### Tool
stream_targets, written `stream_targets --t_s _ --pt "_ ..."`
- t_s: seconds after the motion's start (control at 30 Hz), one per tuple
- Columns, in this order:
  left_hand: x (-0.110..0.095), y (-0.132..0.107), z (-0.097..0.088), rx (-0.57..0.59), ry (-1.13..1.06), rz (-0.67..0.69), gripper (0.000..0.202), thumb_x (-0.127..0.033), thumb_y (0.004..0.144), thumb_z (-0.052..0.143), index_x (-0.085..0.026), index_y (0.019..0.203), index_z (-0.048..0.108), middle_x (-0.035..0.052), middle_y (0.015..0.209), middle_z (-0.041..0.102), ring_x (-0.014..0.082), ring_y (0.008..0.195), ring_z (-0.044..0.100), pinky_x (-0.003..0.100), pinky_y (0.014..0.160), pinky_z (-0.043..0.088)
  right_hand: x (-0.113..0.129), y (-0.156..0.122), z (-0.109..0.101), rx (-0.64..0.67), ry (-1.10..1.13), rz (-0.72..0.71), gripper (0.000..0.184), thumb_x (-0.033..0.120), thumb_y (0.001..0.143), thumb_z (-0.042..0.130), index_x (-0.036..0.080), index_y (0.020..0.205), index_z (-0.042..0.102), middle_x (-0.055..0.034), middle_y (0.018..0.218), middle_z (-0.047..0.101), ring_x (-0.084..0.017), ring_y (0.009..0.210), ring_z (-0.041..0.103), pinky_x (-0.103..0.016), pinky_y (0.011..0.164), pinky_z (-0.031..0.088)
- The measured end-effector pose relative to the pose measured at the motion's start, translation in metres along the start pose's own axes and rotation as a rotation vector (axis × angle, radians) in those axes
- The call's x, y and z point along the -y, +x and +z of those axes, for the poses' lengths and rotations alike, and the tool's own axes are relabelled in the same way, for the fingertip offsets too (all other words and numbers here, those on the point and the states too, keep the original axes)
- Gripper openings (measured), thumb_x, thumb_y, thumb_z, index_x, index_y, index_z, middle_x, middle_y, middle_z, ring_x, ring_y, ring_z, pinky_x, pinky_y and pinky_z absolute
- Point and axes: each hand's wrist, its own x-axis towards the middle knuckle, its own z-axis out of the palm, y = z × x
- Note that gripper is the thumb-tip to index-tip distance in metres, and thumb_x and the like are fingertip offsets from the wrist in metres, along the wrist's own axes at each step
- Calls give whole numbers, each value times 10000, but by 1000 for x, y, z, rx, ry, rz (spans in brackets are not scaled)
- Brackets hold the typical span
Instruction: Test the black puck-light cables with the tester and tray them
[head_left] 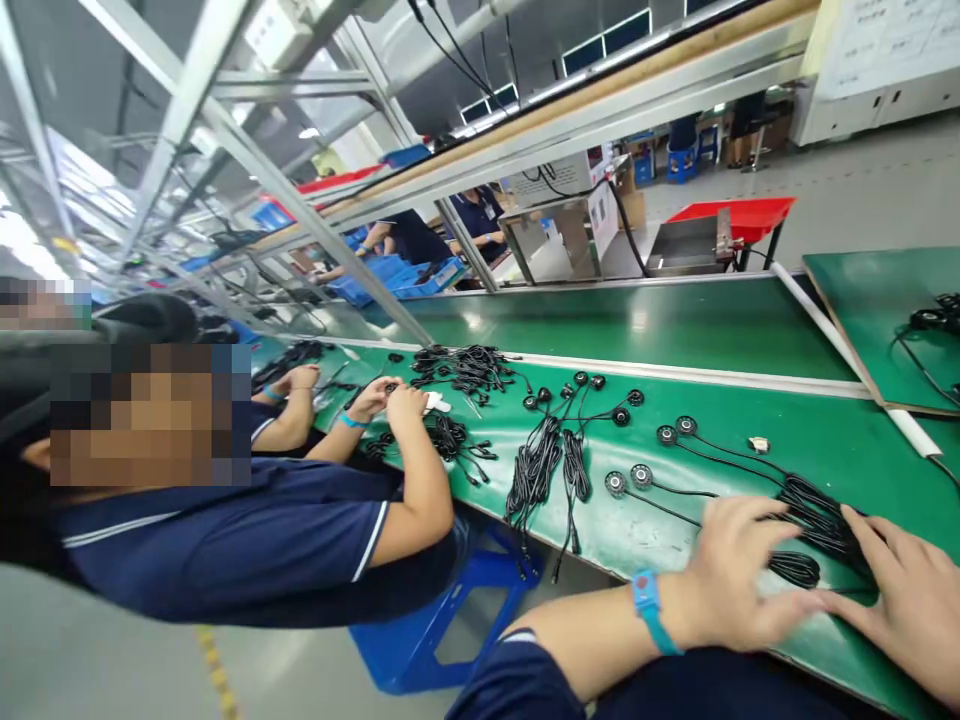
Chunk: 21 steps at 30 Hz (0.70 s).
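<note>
The bigger black cable bundle (814, 508) lies on the green worktop (705, 380), between the left grip (754, 570) and the right grip (892, 590). A small cable loop (795, 569) sits just below it, under the left fingers. Both grips have bent, spread fingers, with the two thumbs very close together — I cannot tell if either has hold of a cable. Thin cords run left to four round black ends (615, 484). Far across, a blue bin (427, 280) and a red tray (772, 212) stand — what they hold is too hard to see.
</note>
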Motion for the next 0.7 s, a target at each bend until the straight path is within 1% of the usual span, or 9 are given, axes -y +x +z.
stream_targets --t_s 0.07,0.13,0.2,0.27,0.37,0.47,0.53,0.6,0.7 --pt "18 -33 -8 -108 10 -113 574 -573 958 526 -163 1359 518 225 1380 584 326 1329 546 552 1089 491 -18 7 4 92 -66 -156 940 950 588 635 338 1301 671 -266 1199 657 -494 1006 632 -580 675 371" --pt "29 -62 -13 -131 72 -168 550 -499 948 547 -177 1390 487 238 1413 557 352 1351 530 598 1081 480 -29 14 10 117 -100 -236 963 946 596 664 308 1318 661 -268 1352 590 -512 1135 597 -592 725 397" --pt "34 -82 -18 -83 167 -195 605 -438 937 574 -175 1462 429 256 1486 499 379 1423 466 645 1120 434 -31 18 13 168 -73 -275 969 909 643 684 275 1373 622 -240 1448 537 -496 1234 561 -590 810 442" --pt "37 -93 -21 9 268 -227 703 -393 931 595 -162 1545 340 270 1582 393 400 1515 338 685 1172 363 -23 19 12 254 -11 -286 932 836 700 709 249 1412 578 -201 1413 582 -459 1235 572 -565 868 483" --pt "44 -92 -26 123 379 -297 834 -369 919 631 -154 1617 229 260 1684 195 409 1585 137 698 1215 290 1 12 4 357 100 -266 703 628 810 720 234 1379 596 -145 1316 651 -380 1190 607 -508 935 521" --pt "55 -79 -28 207 432 -315 887 -379 924 654 -170 1643 178 237 1714 54 406 1593 36 695 1232 247 32 -9 -4 426 179 -261 527 384 872 631 221 1373 617 -120 1233 677 -310 1121 645 -443 959 551" --pt "62 -69 -28 276 438 -278 894 -373 927 671 -198 1648 172 222 1718 -11 405 1591 1 696 1235 230 53 -27 -7 466 195 -207 553 270 857 562 206 1404 609 -122 1201 682 -288 1057 675 -417 912 579" --pt "66 -59 -27 332 425 -214 905 -322 913 697 -222 1648 177 204 1719 -62 400 1589 -36 686 1243 218 72 -42 -13 505 218 -108 615 205 828 528 193 1440 590 -133 1210 686 -288 1032 695 -414 888 594" --pt "65 -49 -29 369 370 -111 969 -214 868 716 -223 1652 148 189 1720 -86 383 1589 -70 661 1259 207 95 -48 -37 599 368 22 654 147 795 516 208 1441 601 -115 1241 702 -286 1107 690 -415 981 570"
